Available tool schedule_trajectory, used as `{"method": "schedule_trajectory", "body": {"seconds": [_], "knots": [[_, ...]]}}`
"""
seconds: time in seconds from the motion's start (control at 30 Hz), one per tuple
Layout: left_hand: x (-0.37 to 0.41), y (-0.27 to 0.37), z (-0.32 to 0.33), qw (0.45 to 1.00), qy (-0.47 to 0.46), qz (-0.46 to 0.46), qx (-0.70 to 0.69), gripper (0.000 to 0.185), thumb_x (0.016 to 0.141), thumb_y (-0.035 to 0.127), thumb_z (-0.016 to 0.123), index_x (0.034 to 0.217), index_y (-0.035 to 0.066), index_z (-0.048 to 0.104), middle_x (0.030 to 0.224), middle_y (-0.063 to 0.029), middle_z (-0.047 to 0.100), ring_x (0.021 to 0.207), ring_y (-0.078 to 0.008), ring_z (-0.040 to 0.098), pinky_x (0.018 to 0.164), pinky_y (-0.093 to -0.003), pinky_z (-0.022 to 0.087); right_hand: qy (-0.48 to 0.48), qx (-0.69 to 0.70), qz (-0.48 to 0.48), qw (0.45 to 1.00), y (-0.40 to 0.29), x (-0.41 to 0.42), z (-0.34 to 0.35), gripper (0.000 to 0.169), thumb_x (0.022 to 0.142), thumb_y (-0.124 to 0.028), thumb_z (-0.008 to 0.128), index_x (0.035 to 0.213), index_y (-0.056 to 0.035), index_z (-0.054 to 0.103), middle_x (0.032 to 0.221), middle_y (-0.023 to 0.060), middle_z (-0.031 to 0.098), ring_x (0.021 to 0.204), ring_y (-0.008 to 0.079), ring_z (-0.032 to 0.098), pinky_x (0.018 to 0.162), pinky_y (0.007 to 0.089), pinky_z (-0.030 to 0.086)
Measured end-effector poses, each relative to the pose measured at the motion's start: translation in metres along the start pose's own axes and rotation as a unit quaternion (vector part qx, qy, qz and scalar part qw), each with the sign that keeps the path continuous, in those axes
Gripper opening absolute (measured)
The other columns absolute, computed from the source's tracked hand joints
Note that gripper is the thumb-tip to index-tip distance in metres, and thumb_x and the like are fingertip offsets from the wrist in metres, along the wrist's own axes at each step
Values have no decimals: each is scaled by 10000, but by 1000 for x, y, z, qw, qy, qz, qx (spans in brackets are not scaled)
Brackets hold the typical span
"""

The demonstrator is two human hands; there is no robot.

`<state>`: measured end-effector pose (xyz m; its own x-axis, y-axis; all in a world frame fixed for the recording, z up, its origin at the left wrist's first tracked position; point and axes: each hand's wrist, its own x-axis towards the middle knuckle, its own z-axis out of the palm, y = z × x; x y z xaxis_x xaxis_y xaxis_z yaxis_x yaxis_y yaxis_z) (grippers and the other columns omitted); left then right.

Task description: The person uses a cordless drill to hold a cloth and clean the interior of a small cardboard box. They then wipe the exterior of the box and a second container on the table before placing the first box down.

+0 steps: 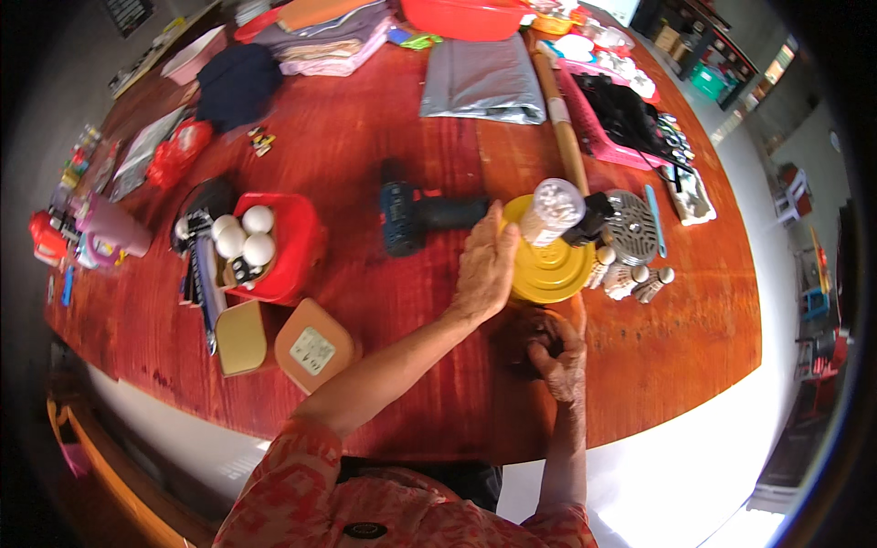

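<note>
My left hand (485, 270) rests along the left side of a round container with a yellow lid (551, 277), its thumb at the rim. A clear tub of cotton swabs (553, 209) stands at the lid's far part, overlapping it in view. Just in front of the container, my right hand (563, 359) curls its fingers at a dark, shadowed thing (538, 332) that I cannot make out. A dark blue cordless drill (404, 216) lies left of my left hand. Beside the lid on the right are several shuttlecocks (627, 277), a black object (590, 220) and a round metal drain cover (630, 229).
A red plastic basket (301, 240) with white balls (258, 220) sits left, behind two tins (316, 346). Farther back are folded cloths (329, 44), a grey plastic sheet (479, 79), a cardboard tube (563, 130) and a pink basket (572, 103). A pink tumbler (113, 226) stands far left.
</note>
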<state>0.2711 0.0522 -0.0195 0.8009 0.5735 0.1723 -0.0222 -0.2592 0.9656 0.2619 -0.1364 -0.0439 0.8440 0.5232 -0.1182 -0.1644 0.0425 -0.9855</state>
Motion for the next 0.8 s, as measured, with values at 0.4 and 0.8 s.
{"method": "schedule_trajectory", "body": {"seconds": [0.4,0.8], "knots": [[-127,63,-157,957,15,215,197,470,757,70,724,1192,37,548,1212,-165,502,1121,-288,473,949,-390,382,98,-440,-211,867,8,-27,34,481,640,4,669,1111,-43,589,1194,175,492,1091,360,532,925,403,476],[-174,40,-247,852,-20,-10,523,1249,502,489,863,1446,11,199,1396,-192,323,1306,-359,273,1049,-545,224,-61,-137,-116,982,7,-38,128,333,772,-34,641,1100,0,595,1084,155,548,983,271,573,850,353,480]]}}
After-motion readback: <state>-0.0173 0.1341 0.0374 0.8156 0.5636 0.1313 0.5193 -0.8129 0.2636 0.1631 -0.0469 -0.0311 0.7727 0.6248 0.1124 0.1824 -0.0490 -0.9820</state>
